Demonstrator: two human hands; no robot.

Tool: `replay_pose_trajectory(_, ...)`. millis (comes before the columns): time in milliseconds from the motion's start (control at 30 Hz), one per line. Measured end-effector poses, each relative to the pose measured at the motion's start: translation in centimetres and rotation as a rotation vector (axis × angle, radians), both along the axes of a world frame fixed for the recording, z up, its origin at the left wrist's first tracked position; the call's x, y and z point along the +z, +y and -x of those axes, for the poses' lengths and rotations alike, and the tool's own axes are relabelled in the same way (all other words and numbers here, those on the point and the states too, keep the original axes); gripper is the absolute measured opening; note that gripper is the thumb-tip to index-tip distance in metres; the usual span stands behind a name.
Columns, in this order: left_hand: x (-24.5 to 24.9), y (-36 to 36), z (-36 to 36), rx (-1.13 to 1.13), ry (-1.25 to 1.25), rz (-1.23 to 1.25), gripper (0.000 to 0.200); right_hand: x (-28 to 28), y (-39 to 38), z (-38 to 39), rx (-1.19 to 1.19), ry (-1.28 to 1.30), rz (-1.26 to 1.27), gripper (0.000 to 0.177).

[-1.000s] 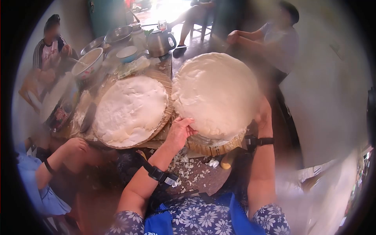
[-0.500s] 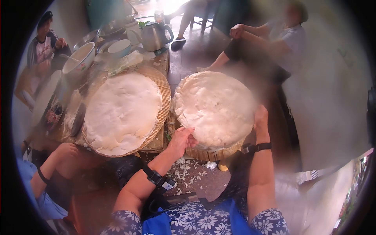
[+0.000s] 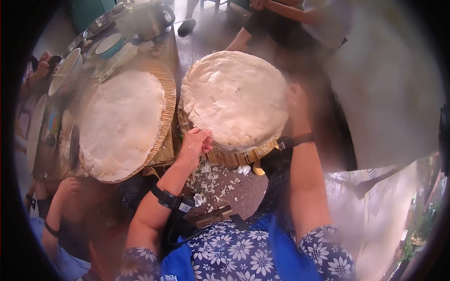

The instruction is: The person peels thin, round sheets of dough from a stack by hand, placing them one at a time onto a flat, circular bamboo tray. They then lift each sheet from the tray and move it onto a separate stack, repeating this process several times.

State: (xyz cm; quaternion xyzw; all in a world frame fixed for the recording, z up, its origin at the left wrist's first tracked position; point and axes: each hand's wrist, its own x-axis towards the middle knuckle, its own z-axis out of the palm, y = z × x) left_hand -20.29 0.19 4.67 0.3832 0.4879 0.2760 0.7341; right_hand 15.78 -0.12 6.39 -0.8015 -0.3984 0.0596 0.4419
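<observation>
A thick, round, white dough-like slab [image 3: 234, 98] with an uneven top rests on a round slatted base [image 3: 243, 157] in front of me. My left hand [image 3: 199, 140] is at its near-left rim, thumb and fingers closed in a pinch on the edge. On the opposite side, my right hand [image 3: 297, 100] is beside the right rim; blur and haze hide its fingers. To the left lies a second wide white round [image 3: 122, 124], flatter, on a slatted round mat [image 3: 166, 98].
A table [image 3: 166, 145] holds a metal kettle [image 3: 150, 23], a blue-rimmed bowl [image 3: 108, 46] and a large white bowl [image 3: 65, 72]. White scraps [image 3: 208, 180] litter the floor. A co-worker's hand [image 3: 69, 186] is at lower left; another person [image 3: 281, 18] sits beyond the slab.
The view has tipped down and turned right, so both white rounds appear higher and further left. My hands keep roughly the same places at the slab's edges.
</observation>
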Motion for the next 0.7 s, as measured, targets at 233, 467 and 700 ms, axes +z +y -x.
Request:
replay_pose_trajectory(233,-0.3,0.1,0.0,-0.014,-0.002,-0.032,0.015,0.4,0.2,0.5,-0.066,-0.076,0.065,0.026)
replay_pose_trajectory(467,-0.1,0.1,-0.1,-0.041,0.037,-0.043,0.016,-0.9,0.3,-0.1,-0.08,-0.168,0.067,0.026)
replay_pose_trajectory(700,-0.7,-0.4,0.6,-0.001,0.028,-0.025,0.012,-2.2,0.8,-0.7,-0.008,-0.324,0.208,0.023)
